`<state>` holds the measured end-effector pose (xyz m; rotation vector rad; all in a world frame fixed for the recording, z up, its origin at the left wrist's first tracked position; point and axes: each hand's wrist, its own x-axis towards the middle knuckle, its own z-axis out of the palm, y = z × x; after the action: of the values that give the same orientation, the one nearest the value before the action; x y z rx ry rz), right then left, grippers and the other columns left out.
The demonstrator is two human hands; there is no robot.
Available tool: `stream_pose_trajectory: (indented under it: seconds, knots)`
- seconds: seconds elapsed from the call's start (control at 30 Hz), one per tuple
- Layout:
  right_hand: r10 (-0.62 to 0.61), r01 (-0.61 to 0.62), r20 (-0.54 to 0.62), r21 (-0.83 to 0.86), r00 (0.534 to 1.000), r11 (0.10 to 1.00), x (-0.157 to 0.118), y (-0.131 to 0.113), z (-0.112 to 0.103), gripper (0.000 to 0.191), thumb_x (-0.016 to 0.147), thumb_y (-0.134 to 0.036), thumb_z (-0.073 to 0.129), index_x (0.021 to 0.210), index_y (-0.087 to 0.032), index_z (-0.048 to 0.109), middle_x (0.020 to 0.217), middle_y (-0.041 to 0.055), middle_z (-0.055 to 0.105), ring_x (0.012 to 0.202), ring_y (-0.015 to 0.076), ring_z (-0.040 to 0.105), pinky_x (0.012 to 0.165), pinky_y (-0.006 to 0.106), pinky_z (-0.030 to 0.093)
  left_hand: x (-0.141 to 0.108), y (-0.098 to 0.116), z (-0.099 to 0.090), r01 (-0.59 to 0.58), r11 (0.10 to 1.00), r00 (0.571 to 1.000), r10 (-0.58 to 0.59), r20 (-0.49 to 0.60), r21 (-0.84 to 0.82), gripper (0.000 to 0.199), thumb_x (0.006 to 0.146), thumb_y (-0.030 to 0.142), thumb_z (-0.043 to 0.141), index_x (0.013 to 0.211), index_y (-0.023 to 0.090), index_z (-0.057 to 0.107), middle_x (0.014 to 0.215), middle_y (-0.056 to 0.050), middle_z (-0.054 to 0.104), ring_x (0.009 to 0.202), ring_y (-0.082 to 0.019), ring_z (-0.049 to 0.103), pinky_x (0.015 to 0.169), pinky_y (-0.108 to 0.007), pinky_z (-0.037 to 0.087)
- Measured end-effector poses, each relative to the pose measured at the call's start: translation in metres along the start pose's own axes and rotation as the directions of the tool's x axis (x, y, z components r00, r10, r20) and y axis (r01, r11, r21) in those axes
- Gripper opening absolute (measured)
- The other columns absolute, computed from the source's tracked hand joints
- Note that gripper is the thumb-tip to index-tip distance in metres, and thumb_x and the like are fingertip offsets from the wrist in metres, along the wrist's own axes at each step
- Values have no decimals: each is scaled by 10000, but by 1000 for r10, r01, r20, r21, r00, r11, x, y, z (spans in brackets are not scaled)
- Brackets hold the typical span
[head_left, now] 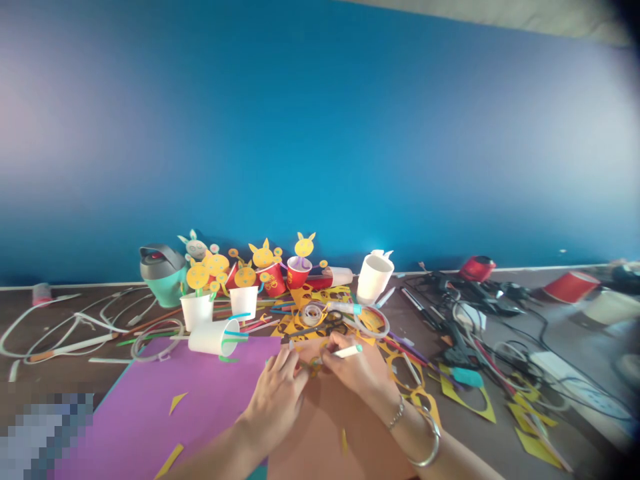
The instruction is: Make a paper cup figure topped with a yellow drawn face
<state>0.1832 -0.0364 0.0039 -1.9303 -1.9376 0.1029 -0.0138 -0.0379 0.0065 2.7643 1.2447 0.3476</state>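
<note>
My right hand (347,363) is closed around a white marker (346,351) with a teal end, its tip down over the brown-orange paper sheet (330,427). Between my hands lies a small yellowish paper piece (315,364), partly hidden by fingers. The bent fingers of my left hand (277,387) hold its left side against the sheet. To the left, a purple paper sheet (200,400) carries a few yellow scraps. A white paper cup (213,338) with teal and green strips lies on its side at that sheet's far edge.
Several cups with yellow paper animal faces, such as a red cup (299,272), stand along the blue wall. A white cup (375,277) stands right of them. Yellow cut-out scraps (300,313), a glue gun (457,340), cables and a power strip (575,383) lie about.
</note>
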Motion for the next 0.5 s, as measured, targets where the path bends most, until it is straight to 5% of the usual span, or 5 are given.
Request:
stream_pose_trajectory:
  seconds: [0.5]
  knots:
    - [25,-25,9,-2,1000,1000,-1,1,1,156,822,-296,528,715,-226,617,608,-25,623,530,104,498,494,230,278,0,2,-2,5,1000,1000,-5,11,-2,215,849,102,515,976,219,644,1197,-84,563,1229,-265,438,961,-396,430]
